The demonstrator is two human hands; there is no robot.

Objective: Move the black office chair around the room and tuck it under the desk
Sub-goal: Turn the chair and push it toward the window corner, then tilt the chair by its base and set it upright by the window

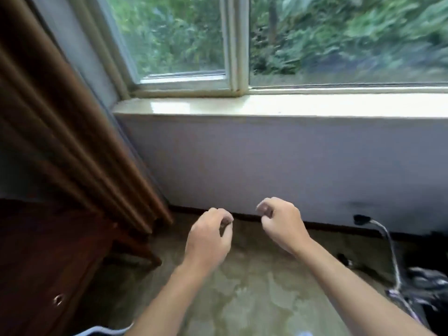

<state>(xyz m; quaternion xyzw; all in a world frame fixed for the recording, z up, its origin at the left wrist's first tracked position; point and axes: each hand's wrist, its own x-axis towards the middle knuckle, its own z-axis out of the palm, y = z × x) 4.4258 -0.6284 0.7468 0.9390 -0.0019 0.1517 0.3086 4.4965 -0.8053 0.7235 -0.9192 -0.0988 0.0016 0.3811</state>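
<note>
Neither the black office chair nor a desk top is in view. My left hand [209, 235] and my right hand [281, 224] are held out in front of me above the floor, side by side and a little apart. On both hands the fingers curl loosely downward with nothing in them. They hover in front of the white wall below the window. The frame is blurred by motion.
A dark wooden cabinet [48, 258] with a ring pull stands at the left, beside a brown curtain [72, 132]. A window sill [266, 105] runs across ahead. At the right a grey cable [390, 248] runs from a wall plug down to dark items [429, 284] on the mottled floor.
</note>
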